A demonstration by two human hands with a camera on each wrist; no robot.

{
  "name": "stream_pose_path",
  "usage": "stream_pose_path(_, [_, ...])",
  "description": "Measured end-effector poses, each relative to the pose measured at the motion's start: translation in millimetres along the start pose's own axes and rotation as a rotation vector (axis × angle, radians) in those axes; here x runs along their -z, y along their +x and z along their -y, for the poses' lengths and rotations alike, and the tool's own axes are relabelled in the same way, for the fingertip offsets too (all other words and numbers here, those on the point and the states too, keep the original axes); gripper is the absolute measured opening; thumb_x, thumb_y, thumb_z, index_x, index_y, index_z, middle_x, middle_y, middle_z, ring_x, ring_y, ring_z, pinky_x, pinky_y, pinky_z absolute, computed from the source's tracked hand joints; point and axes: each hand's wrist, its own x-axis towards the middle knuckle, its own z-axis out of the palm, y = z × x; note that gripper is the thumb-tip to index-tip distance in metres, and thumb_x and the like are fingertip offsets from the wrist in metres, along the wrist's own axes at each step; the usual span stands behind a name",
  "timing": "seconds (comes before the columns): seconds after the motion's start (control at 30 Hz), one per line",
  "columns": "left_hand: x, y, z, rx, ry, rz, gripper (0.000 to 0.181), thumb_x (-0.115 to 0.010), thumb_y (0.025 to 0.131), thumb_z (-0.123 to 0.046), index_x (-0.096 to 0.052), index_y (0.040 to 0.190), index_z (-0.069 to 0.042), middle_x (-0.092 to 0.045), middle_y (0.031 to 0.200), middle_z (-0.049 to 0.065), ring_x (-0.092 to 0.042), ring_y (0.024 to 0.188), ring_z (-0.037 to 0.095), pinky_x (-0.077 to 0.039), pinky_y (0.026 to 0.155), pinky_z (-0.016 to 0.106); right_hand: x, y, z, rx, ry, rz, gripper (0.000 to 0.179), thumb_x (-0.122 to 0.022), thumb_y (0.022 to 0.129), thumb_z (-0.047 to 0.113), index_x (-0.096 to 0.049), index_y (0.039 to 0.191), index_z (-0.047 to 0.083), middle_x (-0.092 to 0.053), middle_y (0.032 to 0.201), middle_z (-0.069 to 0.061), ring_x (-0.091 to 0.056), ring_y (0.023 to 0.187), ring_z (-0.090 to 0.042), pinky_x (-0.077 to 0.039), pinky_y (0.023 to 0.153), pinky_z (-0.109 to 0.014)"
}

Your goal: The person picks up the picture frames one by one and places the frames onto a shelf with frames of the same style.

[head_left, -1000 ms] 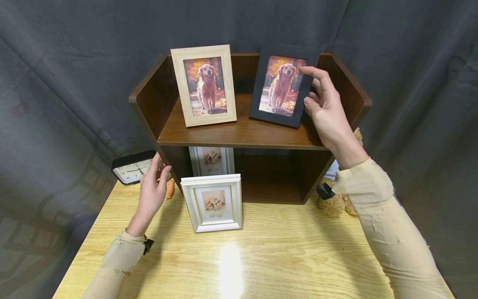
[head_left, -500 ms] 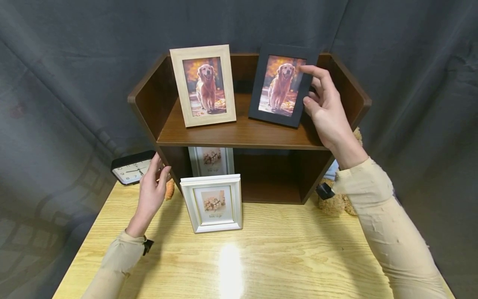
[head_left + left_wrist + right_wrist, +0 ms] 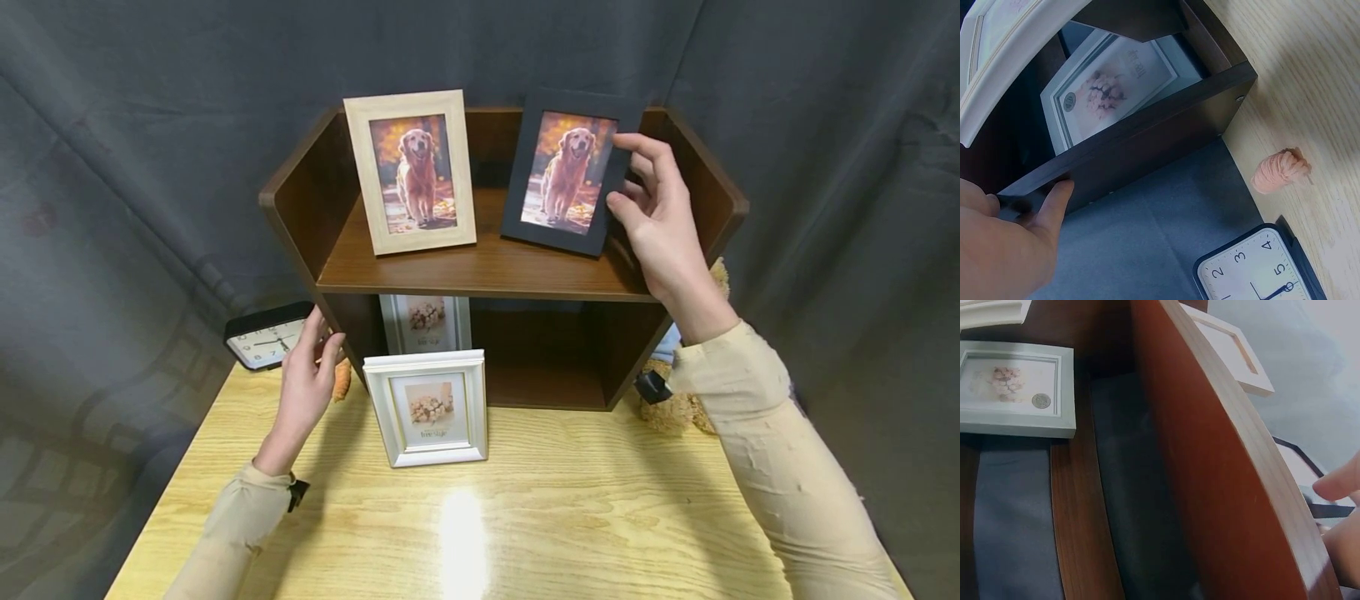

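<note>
A black picture frame [image 3: 519, 190] with a dog photo stands tilted on the upper shelf of the brown bookshelf [image 3: 480, 271]. My right hand [image 3: 663, 225] is at its right edge, index fingertip high and thumb lower, spread apart. The remaining fingers are partly hidden behind them. To its left stands a cream picture frame [image 3: 422, 243] with the same photo. My left hand [image 3: 303, 383] rests against the left side panel [image 3: 1147, 144], fingers extended, thumb near the panel's front edge. In the right wrist view, part of the right thumb [image 3: 1340, 481] shows beside the black frame.
A white frame [image 3: 438, 458] stands on the wooden table [image 3: 570, 508] before the shelf. A greenish frame [image 3: 463, 321] is in the lower compartment. At left are a black clock [image 3: 258, 346] and an orange yarn-like bundle [image 3: 1279, 172]. A fuzzy brown toy [image 3: 667, 414] sits at right.
My right index fingertip has shifted right, off the photo to the black frame's right border. The frames and my left hand look unchanged.
</note>
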Motion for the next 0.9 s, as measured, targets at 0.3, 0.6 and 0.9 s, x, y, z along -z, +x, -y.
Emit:
stream_pose_path(0.3, [-0.3,1.2,1.1,-0.014,0.025,-0.012,0.063,-0.056,0.108,0.007,-0.041,0.166,-0.012,-0.056,0.152,0.029,-0.065,0.120,0.048,-0.048,0.093,0.007,3,-12.4,8,0.089,-0.054,-0.061,0.055,-0.057,0.105,-0.004,-0.044,0.157,0.011,-0.034,0.169,-0.003,-0.030,0.156,-0.021,-0.023,0.129,-0.035])
stream_pose_path(0.6, [-0.8,0.6,0.8,-0.005,0.021,-0.008,0.063,-0.056,0.108,0.006,-0.040,0.167,-0.013,-0.055,0.152,0.028,-0.065,0.121,0.048,-0.047,0.092,0.005,2,-39.0,17,0.152,-0.138,-0.034,0.056,-0.060,0.105,-0.001,-0.044,0.157,0.009,-0.036,0.168,-0.004,-0.032,0.156,-0.021,-0.022,0.130,-0.040])
stream_pose_path(0.9, [-0.9,-0.6,0.2,-0.035,0.007,-0.027,0.060,-0.055,0.108,0.008,-0.044,0.165,-0.010,-0.057,0.150,0.028,-0.062,0.126,0.046,-0.048,0.093,0.007,-1,-75.3,25,0.215,0.008,0.007,0.051,-0.057,0.105,-0.009,-0.049,0.153,0.006,-0.042,0.164,-0.010,-0.037,0.155,-0.026,-0.024,0.130,-0.042])
